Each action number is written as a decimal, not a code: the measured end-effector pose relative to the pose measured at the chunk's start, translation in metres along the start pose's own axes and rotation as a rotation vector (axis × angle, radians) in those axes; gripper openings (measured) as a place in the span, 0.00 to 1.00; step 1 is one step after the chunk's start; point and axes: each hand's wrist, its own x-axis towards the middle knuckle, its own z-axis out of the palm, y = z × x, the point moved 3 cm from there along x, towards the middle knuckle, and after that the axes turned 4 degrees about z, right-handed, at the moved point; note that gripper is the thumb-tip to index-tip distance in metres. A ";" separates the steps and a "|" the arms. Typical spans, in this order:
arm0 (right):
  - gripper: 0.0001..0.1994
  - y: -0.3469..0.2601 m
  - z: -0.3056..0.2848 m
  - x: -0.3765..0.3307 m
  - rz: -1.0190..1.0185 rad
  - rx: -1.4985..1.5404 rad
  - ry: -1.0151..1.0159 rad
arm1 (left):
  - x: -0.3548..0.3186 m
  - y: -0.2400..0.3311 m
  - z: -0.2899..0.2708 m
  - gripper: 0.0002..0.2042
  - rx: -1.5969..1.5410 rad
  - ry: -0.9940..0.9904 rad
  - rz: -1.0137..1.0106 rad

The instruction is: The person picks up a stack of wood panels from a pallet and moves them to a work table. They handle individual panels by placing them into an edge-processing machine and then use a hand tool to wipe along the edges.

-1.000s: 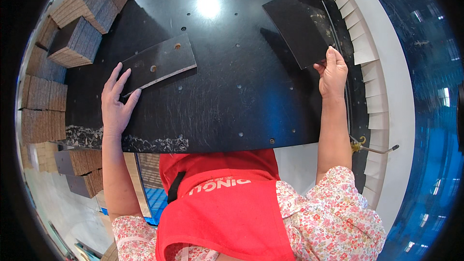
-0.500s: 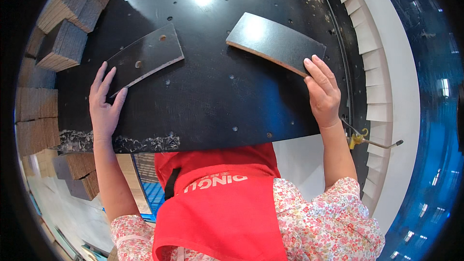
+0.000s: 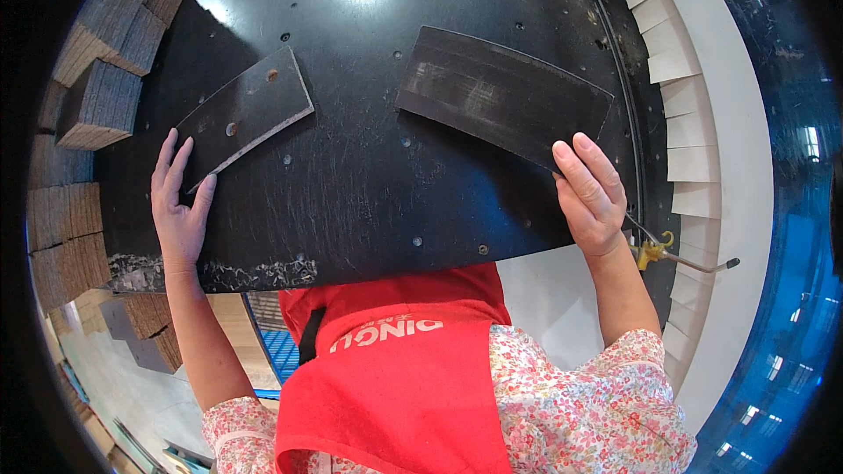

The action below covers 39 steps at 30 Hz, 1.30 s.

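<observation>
My left hand (image 3: 181, 202) grips the left end of a dark rectangular board (image 3: 250, 114), thumb at its near edge and fingers at its far edge. Two round holes or recesses show in the top of this board. My right hand (image 3: 593, 197) is closed on the right end of a second dark board (image 3: 500, 92), fingers on top and the thumb side at the near edge. That board has a faint pale smudge on its face and looks tilted above the black work table (image 3: 351, 202). The palms hide part of both board ends.
Stacks of cut boards (image 3: 97, 105) line the left side. A white slatted curtain or guard (image 3: 689, 140) runs along the right edge. Near my right wrist is a yellow fitting (image 3: 652, 251) with a thin metal rod. Small holes dot the black table top.
The right board has turned its face, losing its bright shine, and my right hand has shifted slightly down. The left hand keeps its grip on the left board.
</observation>
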 end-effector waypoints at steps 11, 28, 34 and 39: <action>0.05 0.001 -0.005 0.008 -0.032 0.009 -0.012 | 0.000 0.000 0.000 0.27 -0.004 -0.024 -0.011; 0.10 0.009 -0.005 0.015 0.114 0.076 0.053 | 0.002 0.005 -0.001 0.28 -0.022 -0.002 -0.033; 0.15 0.025 0.011 -0.004 1.053 0.666 -0.032 | 0.000 0.005 -0.001 0.28 -0.028 -0.022 -0.051; 0.15 0.009 0.004 0.003 0.907 0.413 -0.454 | 0.000 0.003 0.000 0.28 -0.046 -0.014 -0.031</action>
